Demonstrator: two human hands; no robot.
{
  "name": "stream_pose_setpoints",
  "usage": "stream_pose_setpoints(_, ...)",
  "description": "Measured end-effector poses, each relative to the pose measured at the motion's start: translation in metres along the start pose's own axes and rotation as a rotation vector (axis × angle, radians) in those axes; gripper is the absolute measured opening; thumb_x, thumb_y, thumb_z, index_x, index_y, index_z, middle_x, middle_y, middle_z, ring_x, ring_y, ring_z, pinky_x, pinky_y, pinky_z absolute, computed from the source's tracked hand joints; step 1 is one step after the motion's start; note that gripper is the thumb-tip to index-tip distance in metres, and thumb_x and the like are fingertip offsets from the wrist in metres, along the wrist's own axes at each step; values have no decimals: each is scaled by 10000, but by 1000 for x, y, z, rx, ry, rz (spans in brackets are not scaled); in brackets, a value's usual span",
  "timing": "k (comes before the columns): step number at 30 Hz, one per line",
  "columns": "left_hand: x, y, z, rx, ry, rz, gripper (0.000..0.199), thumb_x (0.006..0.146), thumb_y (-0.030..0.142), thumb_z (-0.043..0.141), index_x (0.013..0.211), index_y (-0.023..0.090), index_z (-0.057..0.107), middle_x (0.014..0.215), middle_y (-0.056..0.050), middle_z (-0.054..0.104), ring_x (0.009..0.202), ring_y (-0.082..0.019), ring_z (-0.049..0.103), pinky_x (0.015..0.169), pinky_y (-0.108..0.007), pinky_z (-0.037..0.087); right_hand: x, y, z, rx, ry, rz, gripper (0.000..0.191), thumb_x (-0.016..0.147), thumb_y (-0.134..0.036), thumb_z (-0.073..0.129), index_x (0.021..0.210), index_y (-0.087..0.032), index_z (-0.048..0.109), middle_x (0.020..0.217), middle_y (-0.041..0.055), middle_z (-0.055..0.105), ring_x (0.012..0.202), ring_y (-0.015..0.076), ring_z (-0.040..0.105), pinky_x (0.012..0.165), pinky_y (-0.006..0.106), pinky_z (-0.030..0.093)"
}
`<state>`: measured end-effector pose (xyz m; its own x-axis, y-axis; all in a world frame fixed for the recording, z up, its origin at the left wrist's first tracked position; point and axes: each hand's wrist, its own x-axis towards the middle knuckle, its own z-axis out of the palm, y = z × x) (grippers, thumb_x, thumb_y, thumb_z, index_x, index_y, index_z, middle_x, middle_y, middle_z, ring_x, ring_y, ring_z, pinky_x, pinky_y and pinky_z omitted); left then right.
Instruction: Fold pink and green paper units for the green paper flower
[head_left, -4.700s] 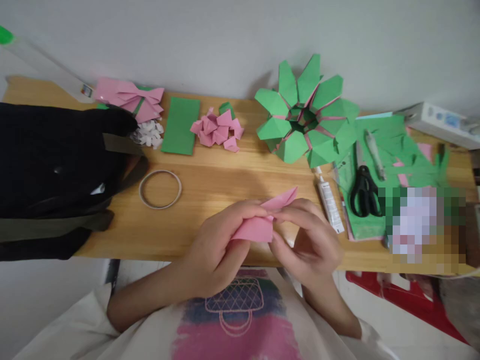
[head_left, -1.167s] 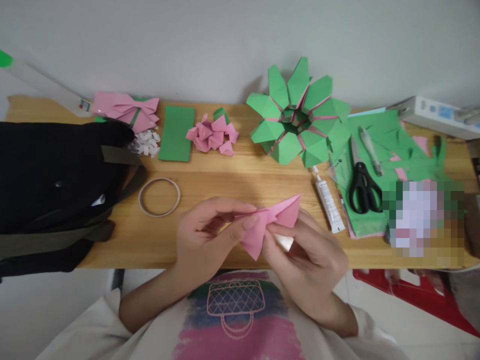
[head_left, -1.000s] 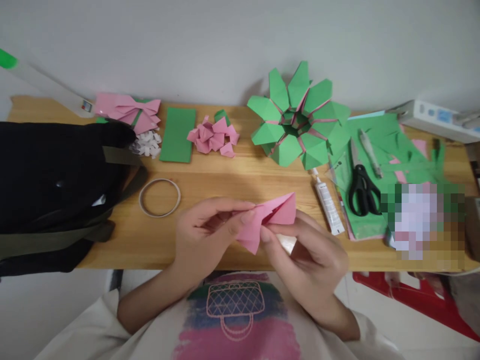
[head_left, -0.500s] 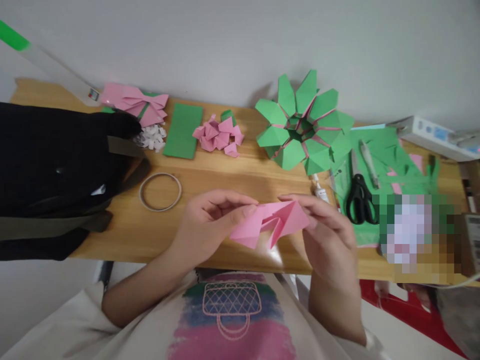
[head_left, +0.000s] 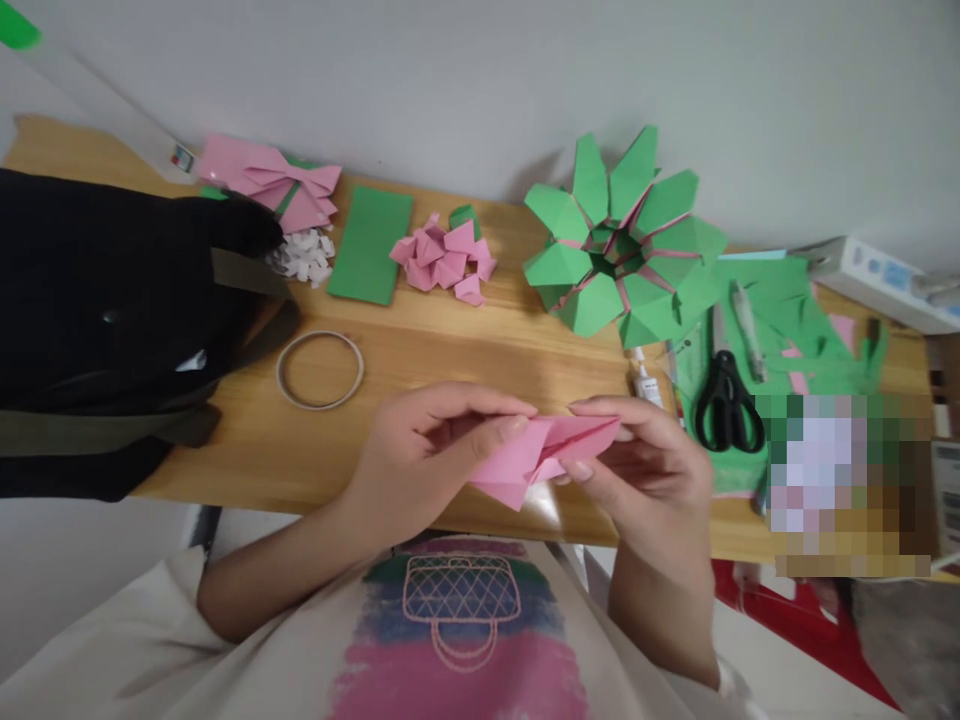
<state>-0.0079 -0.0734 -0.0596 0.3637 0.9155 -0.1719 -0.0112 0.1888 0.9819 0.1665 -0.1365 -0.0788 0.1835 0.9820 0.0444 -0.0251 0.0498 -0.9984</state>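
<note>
**Pink fold: anchor left, shape right**

Pink folded paper (head_left: 510, 465) is up off the table (head_left: 390, 370), near its front edge, between both hands. Layers on the right part stand apart, with a gap running toward the right tip. A corner points down toward the wearer on the left part.

Left hand (head_left: 427, 460) pinches the left part, thumb on top, fingers behind the far edge. Right hand (head_left: 652, 480) has the right part between thumb at the near side and fingers at the far side. Can't tell how hard either presses; the undersides are hidden.

How I'd run it:
- Left = clamp. Hold it firm and flat so layers don't creep.
- Right = shaper. Line up edges before any pressure; a crease set off-line is hard to undo.
- Press from the middle out to the tip, thumb against finger. Light first, then firm.
- Don't pull the hands apart: the gap looks like where a tear would start.
- Working in the air gives no backing. For a sharp crease, use the tabletop.

Around it: glue tube (head_left: 646, 388) just beyond the right fingers, scissors (head_left: 726, 405) further right. Cluster of small pink pieces (head_left: 442, 260) and green paper flower (head_left: 592, 300) sit toward the wall, well apart from the hands.
</note>
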Motion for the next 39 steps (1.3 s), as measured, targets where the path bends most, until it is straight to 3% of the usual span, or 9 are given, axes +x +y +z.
stream_pose_setpoints(5,-2,-2,0,3,14,28,136,783,119,716,796,237,783,810,1,798,719,-135,744,610,-174,591,-1,2,4,10,30,-2,322,737,-78,774,980,-286,740,868,-40,762,728,99,705,661,186,598)
stream_pose_setpoints(20,-8,-3,-2,70,-18,75,167,848,140,689,885,277,776,845,62,791,722,-57,722,611,-74,539,-3,6,7,33,41,2,164,780,-130,754,883,-256,739,757,-34,726,628,97,666,572,195,572)
stream_pose_setpoints(39,-9,0,-2,134,-42,70,132,850,157,680,878,260,760,835,33,777,721,-111,703,609,-184,533,-3,8,7,55,15,-15,183,823,-113,706,895,-279,738,804,-32,708,735,118,636,650,255,523)
